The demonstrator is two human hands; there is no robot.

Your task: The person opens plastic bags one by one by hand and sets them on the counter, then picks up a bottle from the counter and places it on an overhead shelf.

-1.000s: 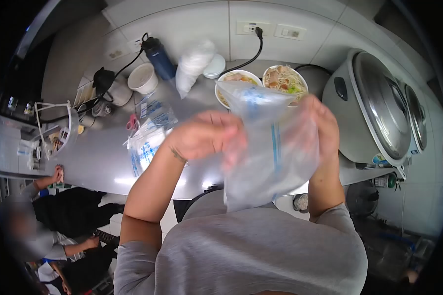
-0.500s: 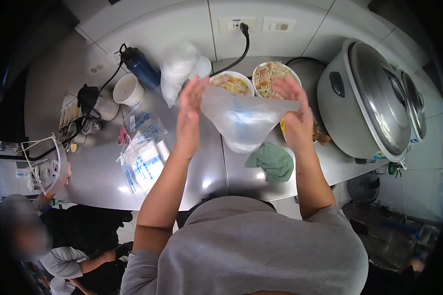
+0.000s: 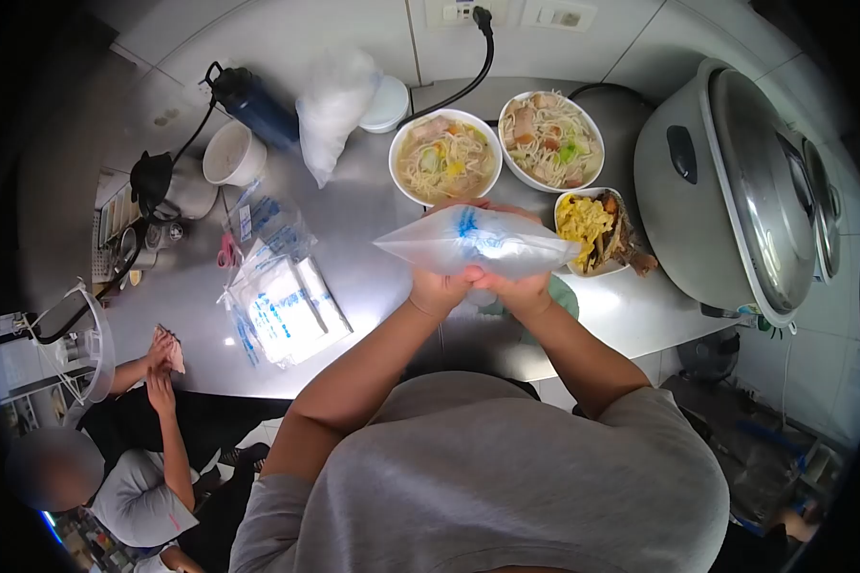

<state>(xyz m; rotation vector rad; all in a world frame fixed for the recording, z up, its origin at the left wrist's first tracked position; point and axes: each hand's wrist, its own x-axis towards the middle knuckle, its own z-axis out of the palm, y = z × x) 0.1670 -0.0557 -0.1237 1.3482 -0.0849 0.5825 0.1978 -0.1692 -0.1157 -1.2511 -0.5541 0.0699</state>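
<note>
Both hands are wrapped round a translucent plastic bag (image 3: 506, 246) with blue print, puffed out above them. My left hand (image 3: 440, 289) grips its near left side and my right hand (image 3: 526, 292) its near right side, with the thumbs close together. Some fingers are behind the bag. Beyond it stand a bowl of noodle soup (image 3: 446, 162) and a second noodle bowl (image 3: 551, 143). A smaller bowl with yellow and brown food (image 3: 591, 229) is just right of the bag. Under my hands lies a green cloth (image 3: 562, 298), partly hidden.
A large steel cooker (image 3: 688, 191) is at the right. Printed plastic bags (image 3: 282, 310) and pink scissors (image 3: 226, 252) lie on the left of the counter. Behind them are a white tub (image 3: 234, 155) and blue bottle (image 3: 253, 107). A co-worker (image 3: 148, 487) is at the lower left.
My hands have come together from either side and now hold the bag, which has puffed up. The bowls show more fully. The co-worker's hands have moved to the counter edge.
</note>
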